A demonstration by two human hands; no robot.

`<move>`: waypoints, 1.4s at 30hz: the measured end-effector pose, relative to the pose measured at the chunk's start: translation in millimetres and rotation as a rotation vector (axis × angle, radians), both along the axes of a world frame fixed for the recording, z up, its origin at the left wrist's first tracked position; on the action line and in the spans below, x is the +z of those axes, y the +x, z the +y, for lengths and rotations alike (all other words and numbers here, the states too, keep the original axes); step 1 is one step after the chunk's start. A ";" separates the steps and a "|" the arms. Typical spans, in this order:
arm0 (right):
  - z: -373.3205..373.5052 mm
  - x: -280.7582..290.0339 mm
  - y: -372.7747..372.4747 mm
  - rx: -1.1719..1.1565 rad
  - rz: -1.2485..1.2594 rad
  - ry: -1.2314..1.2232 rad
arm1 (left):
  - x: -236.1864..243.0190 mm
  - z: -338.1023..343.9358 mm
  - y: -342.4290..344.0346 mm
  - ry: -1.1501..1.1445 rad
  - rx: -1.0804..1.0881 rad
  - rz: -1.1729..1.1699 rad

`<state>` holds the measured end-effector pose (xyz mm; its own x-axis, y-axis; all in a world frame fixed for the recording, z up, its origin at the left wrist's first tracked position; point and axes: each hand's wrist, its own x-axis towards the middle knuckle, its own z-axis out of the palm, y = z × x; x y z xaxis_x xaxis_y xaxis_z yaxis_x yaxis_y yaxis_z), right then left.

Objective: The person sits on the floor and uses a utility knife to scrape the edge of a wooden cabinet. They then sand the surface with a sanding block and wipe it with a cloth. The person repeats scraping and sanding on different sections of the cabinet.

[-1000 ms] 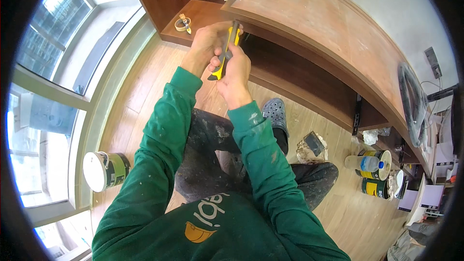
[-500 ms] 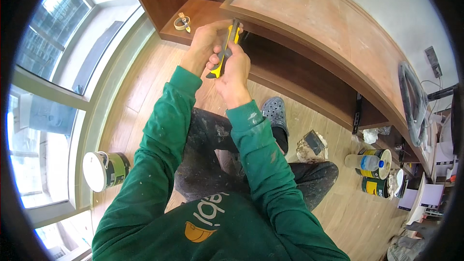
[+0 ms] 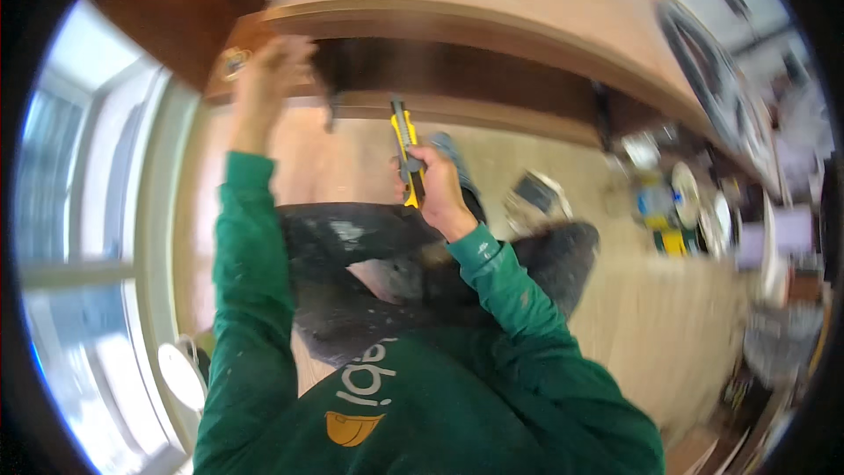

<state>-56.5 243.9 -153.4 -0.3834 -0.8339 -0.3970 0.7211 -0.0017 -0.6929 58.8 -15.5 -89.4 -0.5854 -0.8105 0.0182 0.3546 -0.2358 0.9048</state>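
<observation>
Glaring daylight from the left window (image 3: 75, 185), motion blur, bent edges, black corners.

The left arm (image 3: 252, 251) stretches forward, left hand (image 3: 274, 66) blurred; the right forearm (image 3: 514, 290) angles inward, right hand (image 3: 440, 185) curled.

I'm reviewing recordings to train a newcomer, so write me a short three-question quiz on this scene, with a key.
1. Which bare hand holds the slim yellow-and-black utility knife?
2. True or false: the bare left hand is apart from the knife.
3. Fill in: the round white bucket lid near the pale-framed glass window is on the person's ____ side.

Key: 1. right hand; 2. true; 3. left.
</observation>
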 end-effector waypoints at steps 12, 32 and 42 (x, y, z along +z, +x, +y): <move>260.9 -55.1 -189.3 -0.629 0.122 0.278 | -31.0 -77.1 4.8 0.228 -0.020 0.212; 265.7 -204.8 -370.1 -0.460 1.039 1.205 | -14.4 -67.2 -22.9 0.217 0.312 0.089; 190.0 -151.9 -237.1 0.515 1.589 0.926 | 3.3 21.8 -55.1 -0.012 0.282 -0.039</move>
